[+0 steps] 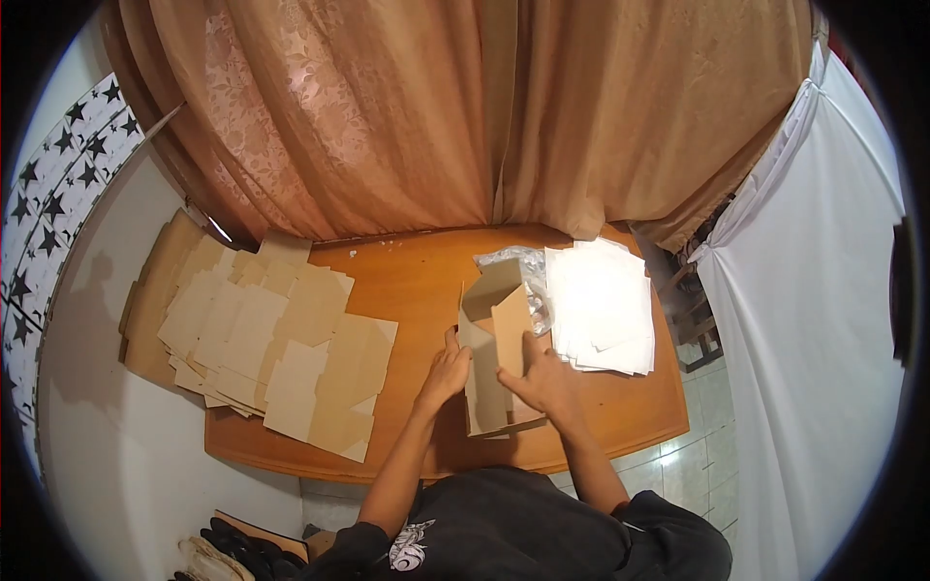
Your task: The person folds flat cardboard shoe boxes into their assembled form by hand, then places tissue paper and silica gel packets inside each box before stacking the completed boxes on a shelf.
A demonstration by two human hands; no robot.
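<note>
A brown cardboard box (484,373) stands partly folded in front of me on the table, its top open and one flap (511,339) leaning inward on the right. My left hand (446,376) holds the box's left wall, one finger pointing up along it. My right hand (541,378) grips the right side, with the thumb across the flap's lower part and the other fingers over the outer edge. The box's floor is mostly hidden by the flap and the right hand.
Flat cardboard pieces (252,320) lie in an overlapping heap on the left of the wooden table (417,261). White paper sheets (601,305) are stacked at right, with a clear plastic bag (536,276) between them and the box. Brown curtains (387,116) hang behind the table.
</note>
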